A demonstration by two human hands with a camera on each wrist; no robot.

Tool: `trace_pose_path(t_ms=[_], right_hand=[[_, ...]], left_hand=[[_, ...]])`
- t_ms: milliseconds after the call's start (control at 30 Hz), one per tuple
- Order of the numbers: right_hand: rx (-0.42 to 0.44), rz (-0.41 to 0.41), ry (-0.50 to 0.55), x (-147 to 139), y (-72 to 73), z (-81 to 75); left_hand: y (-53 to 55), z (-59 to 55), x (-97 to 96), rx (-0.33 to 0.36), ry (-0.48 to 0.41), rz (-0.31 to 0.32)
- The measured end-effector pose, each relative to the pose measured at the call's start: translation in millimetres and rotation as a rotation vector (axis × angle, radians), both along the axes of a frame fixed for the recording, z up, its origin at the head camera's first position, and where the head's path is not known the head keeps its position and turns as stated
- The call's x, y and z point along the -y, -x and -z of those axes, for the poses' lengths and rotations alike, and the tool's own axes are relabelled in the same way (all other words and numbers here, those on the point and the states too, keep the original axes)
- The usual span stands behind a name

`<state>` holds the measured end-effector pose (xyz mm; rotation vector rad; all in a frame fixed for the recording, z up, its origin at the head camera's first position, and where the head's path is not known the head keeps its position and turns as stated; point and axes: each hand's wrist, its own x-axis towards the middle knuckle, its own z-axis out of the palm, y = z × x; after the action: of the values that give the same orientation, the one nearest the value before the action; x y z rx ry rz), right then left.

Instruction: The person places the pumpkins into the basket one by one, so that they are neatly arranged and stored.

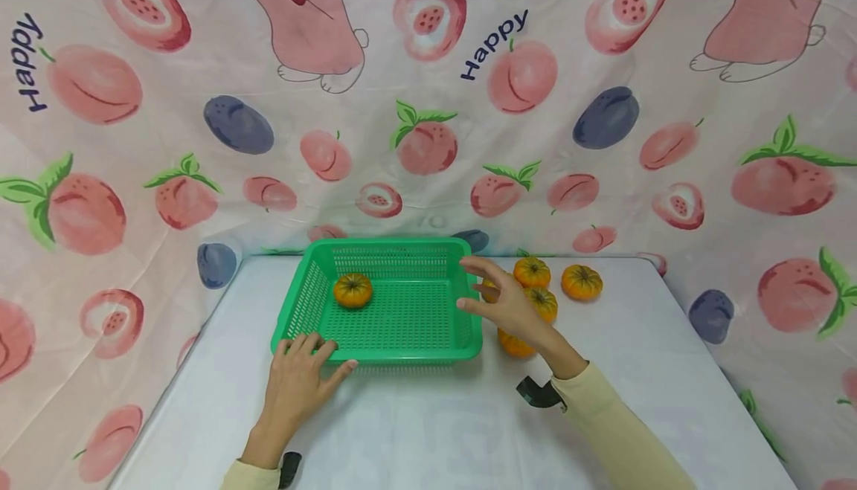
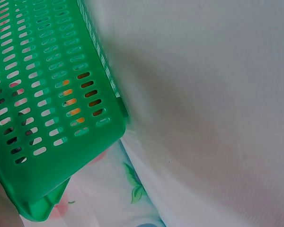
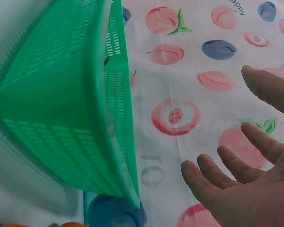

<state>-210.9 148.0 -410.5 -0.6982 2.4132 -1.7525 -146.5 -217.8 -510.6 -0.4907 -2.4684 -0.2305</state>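
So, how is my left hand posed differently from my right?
Your left hand rests its fingers on the green basket's near rim; your right hand holds nothing.
The left is at the basket's left corner; the right is by its right side, near the orange pumpkins.
The left's fingers point away from you; the right's point leftward.
Both are bare, with pale sleeves.

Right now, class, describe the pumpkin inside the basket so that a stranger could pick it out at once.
On the white table stands a green slotted basket. Inside it, left of the middle, sits one ribbed orange pumpkin. It alone lies in the basket; the other pumpkins are on the table, off to the right in the head view.
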Motion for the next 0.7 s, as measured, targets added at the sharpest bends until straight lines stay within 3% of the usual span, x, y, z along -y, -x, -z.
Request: trace_pose_path(t_ms=[267, 700], right_hand=[[0.054, 0.08, -0.041, -19, -7.6, 4.0], [0.079, 0.155, -0.006, -52, -12.7, 16.5]], left_hand=[[0.6, 1.0, 0.5, -0.001, 0.002, 0.007], [0.9, 1.0, 0.4, 0.021, -0.011, 0.003]])
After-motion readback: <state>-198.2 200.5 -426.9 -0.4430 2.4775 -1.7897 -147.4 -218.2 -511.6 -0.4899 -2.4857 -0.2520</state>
